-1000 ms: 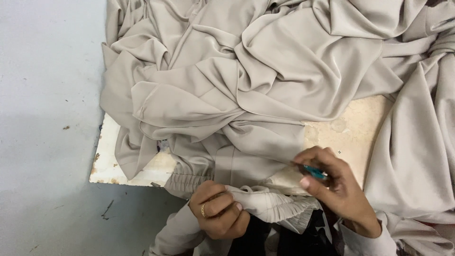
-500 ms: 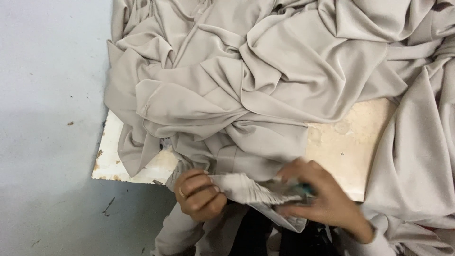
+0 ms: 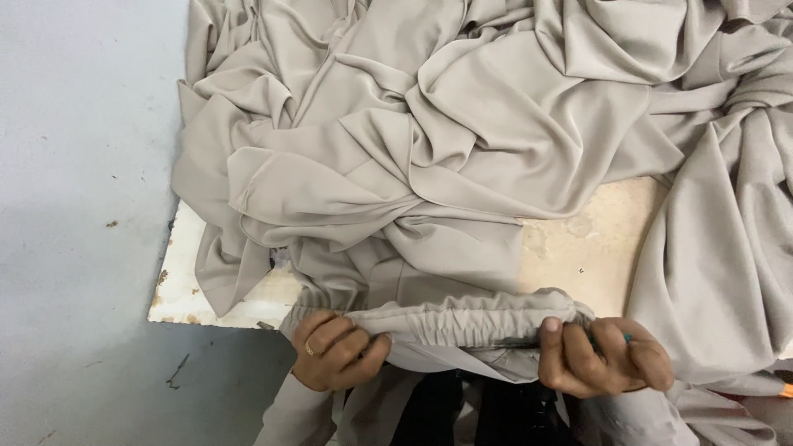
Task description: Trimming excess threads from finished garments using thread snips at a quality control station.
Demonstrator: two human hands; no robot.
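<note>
Your left hand [image 3: 334, 351] is curled into a closed grip on the left end of the gathered, elasticated waistband [image 3: 462, 324] of a beige fabric garment, the fingers folded over the top edge with the thumb pressing in from below; a thin gold ring [image 3: 311, 349] shows on one finger. Your right hand [image 3: 603, 359] is likewise closed, clamped on the right end of the same band, knuckles up, and a small teal-coloured tool [image 3: 628, 338] peeks out between its fingers, too hidden to tell what kind it is. The waistband stretches level between your two fists, at the near edge of the worn cream-coloured board [image 3: 591, 248], with the pale inner cloth hanging below it towards your lap. Beyond the band, the large heap of rumpled beige cloth [image 3: 462, 140] covers most of the board and spills off its right side. The board lies on a smooth grey floor [image 3: 83, 165], bare to the left apart from a few small specks.
</note>
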